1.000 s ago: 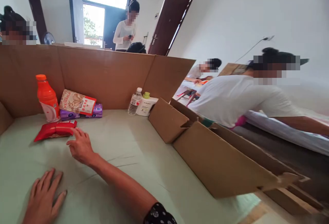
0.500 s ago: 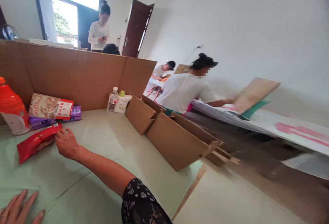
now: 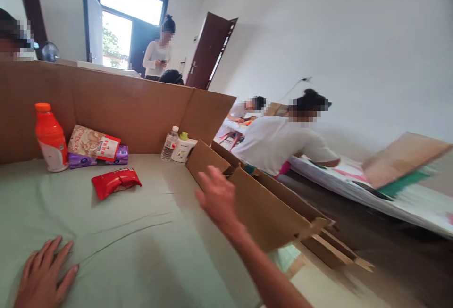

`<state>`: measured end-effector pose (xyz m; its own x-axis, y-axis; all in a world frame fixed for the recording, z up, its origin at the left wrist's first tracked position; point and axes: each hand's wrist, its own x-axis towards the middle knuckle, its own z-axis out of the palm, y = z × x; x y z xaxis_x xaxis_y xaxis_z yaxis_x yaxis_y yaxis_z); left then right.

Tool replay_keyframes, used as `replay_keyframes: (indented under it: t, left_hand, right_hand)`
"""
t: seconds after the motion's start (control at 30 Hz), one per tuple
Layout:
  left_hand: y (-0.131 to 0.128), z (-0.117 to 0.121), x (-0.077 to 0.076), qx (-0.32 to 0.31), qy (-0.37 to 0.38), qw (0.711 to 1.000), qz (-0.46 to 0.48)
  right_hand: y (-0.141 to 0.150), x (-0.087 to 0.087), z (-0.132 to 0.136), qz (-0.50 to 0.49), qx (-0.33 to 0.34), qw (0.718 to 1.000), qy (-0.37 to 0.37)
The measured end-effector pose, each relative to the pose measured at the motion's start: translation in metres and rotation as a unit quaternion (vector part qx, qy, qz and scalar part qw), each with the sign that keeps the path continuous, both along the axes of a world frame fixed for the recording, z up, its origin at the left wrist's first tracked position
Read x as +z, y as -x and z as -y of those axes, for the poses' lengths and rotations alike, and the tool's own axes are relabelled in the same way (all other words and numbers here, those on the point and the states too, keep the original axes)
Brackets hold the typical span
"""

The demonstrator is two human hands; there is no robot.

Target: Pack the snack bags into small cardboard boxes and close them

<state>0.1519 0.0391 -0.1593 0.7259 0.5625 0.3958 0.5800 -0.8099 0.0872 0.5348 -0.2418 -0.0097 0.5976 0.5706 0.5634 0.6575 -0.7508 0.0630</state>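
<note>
My left hand point(image 3: 46, 272) lies flat on the pale green tabletop point(image 3: 134, 251), fingers spread, with nothing in it. My right hand point(image 3: 217, 197) is raised over the table's right side, slightly blurred, its fingers apart and empty, in front of the brown cardboard boxes point(image 3: 264, 206). Between the hands, further back, a red snack packet point(image 3: 116, 183) rests on the cloth. Behind it a beige and red pouch point(image 3: 94, 144) leans on purple packs point(image 3: 82, 161), beside an orange bottle point(image 3: 51, 139). A clear water bottle point(image 3: 170, 145) and a white bottle with a green cap point(image 3: 183, 148) stand by the boxes.
A tall cardboard screen point(image 3: 130, 110) borders the table's far side. Past the boxes, a person in a white top point(image 3: 276, 138) leans over a long white table point(image 3: 329, 190). Other people are beyond the screen, one standing near the doorway.
My right hand has let go of the red snack packet and moved right, toward the cardboard boxes. The packet now lies alone. The view has swung left, showing more of my left hand.
</note>
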Motion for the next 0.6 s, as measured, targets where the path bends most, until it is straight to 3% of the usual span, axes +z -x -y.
replay_keyframes:
  t: [0.07,0.13,0.2,0.27,0.37,0.47,0.53,0.6]
  left_hand:
    - [-0.001,0.007,0.011,0.007,0.009,1.000,-0.006]
    - [-0.001,0.011,0.017,0.005,0.026,1.000,-0.006]
    - [0.000,0.012,0.018,0.004,0.046,0.999,0.013]
    - [0.001,0.012,0.016,0.006,0.069,0.996,0.051]
    - [0.004,0.015,0.016,-0.005,0.108,0.988,0.111]
    - [0.011,0.027,0.030,-0.046,0.147,0.977,0.146]
    - [0.017,0.041,0.048,-0.081,0.186,0.967,0.154]
    - [0.024,0.055,0.068,-0.116,0.238,0.952,0.151]
  right_hand:
    - [-0.026,0.016,0.052,0.042,-0.084,0.996,0.009]
    - [-0.051,0.027,0.095,-0.011,-0.164,0.986,0.031]
    - [-0.066,0.034,0.125,-0.112,-0.186,0.974,0.067]
    - [-0.068,0.038,0.140,-0.181,-0.151,0.968,0.092]
    - [-0.041,0.045,0.132,-0.204,-0.061,0.972,0.099]
    - [0.018,0.054,0.094,-0.183,0.089,0.974,0.100]
    - [0.065,0.060,0.060,-0.152,0.225,0.956,0.112]
    - [0.111,0.063,0.027,-0.128,0.353,0.919,0.120]
